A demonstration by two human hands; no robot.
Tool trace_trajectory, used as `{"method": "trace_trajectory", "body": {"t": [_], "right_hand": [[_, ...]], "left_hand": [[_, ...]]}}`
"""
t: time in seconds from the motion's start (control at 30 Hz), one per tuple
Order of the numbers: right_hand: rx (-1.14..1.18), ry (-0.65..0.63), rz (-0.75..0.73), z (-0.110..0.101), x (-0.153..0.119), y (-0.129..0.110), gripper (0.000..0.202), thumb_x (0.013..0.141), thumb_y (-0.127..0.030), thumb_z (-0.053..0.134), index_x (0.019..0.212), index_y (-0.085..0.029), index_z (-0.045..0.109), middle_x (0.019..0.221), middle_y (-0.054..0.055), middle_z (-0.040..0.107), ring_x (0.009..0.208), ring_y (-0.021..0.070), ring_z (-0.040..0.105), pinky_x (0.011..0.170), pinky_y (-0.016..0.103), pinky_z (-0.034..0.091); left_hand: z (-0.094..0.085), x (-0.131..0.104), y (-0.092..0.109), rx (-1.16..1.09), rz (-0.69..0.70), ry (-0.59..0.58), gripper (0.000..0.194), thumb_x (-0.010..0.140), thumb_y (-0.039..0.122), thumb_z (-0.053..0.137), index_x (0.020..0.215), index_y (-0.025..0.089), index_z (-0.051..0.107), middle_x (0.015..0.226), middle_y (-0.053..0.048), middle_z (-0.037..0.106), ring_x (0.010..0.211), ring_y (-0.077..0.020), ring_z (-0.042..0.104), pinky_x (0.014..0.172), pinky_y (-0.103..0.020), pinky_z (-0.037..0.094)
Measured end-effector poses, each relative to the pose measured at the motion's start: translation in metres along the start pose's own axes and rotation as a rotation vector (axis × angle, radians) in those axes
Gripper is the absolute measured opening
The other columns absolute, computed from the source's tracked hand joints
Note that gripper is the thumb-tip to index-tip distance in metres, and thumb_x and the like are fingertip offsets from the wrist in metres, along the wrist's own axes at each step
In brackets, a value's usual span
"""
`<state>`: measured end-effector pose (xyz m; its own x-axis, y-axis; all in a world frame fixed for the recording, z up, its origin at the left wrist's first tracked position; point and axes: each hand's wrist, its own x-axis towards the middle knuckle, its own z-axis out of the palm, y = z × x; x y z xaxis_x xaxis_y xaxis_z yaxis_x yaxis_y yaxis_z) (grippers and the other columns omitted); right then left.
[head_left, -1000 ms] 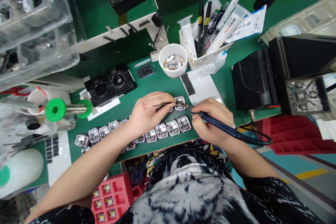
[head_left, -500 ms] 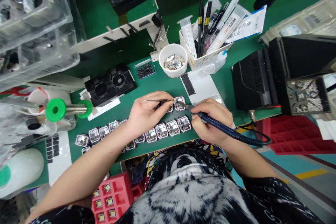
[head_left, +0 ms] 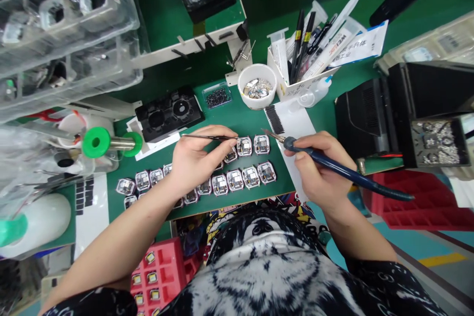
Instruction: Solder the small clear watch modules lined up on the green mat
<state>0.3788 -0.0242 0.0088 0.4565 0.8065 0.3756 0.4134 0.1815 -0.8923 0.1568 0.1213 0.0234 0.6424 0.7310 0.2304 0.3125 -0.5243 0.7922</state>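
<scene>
Left hand [head_left: 194,158] fingers pinched on tweezers [head_left: 207,137] beside small modules [head_left: 244,146]. Right hand [head_left: 318,168] fingers clamped on soldering iron [head_left: 344,172], tip above mat [head_left: 222,118].

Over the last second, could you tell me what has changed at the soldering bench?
The right hand has drawn the soldering iron away to the right, off the small module its tip was on. The left hand still grips the tweezers by the modules. The rows of modules lie as before.
</scene>
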Motion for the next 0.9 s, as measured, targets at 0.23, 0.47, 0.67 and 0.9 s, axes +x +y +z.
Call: {"method": "trace_trajectory", "body": {"t": [0.23, 0.47, 0.67, 0.9], "right_hand": [[0.003, -0.037, 0.012, 0.014, -0.007, -0.03, 0.014, 0.086, -0.018, 0.07, 0.099, -0.023, 0.07, 0.085, 0.002, 0.072, 0.074, 0.0185, 0.068, 0.068, 0.037, 0.056], [-0.075, -0.056, -0.172, 0.043, -0.009, -0.009, 0.015, 0.085, -0.016, 0.066, 0.099, -0.024, 0.067, 0.086, 0.001, 0.073, 0.077, 0.0172, 0.069, 0.069, 0.036, 0.058], [-0.085, -0.038, -0.153, 0.047, -0.009, -0.002, 0.013, 0.085, -0.016, 0.066, 0.096, -0.023, 0.067, 0.084, 0.001, 0.072, 0.076, 0.0169, 0.069, 0.069, 0.035, 0.057], [-0.08, -0.063, -0.163, 0.046, -0.009, -0.001, 0.015, 0.084, -0.014, 0.067, 0.096, -0.023, 0.067, 0.084, 0.001, 0.072, 0.075, 0.0162, 0.068, 0.068, 0.034, 0.056]], "left_hand": [[-0.001, -0.012, -0.014, -0.002, -0.043, -0.017, 0.005, 0.094, 0.024, 0.072, 0.094, 0.023, 0.077, 0.102, -0.003, 0.079, 0.097, -0.0181, 0.074, 0.088, -0.036, 0.061], [0.001, -0.011, -0.016, 0.033, 0.022, -0.048, 0.009, 0.097, 0.025, 0.068, 0.096, 0.023, 0.077, 0.1, -0.003, 0.079, 0.093, -0.0162, 0.074, 0.086, -0.035, 0.063], [0.003, -0.01, -0.016, 0.078, 0.05, -0.064, 0.011, 0.099, 0.024, 0.065, 0.1, 0.022, 0.076, 0.101, -0.002, 0.079, 0.094, -0.0152, 0.074, 0.085, -0.032, 0.063], [0.003, -0.009, -0.016, 0.085, 0.052, -0.054, 0.01, 0.098, 0.022, 0.066, 0.096, 0.021, 0.076, 0.1, -0.003, 0.079, 0.094, -0.0158, 0.075, 0.085, -0.031, 0.062]]}}
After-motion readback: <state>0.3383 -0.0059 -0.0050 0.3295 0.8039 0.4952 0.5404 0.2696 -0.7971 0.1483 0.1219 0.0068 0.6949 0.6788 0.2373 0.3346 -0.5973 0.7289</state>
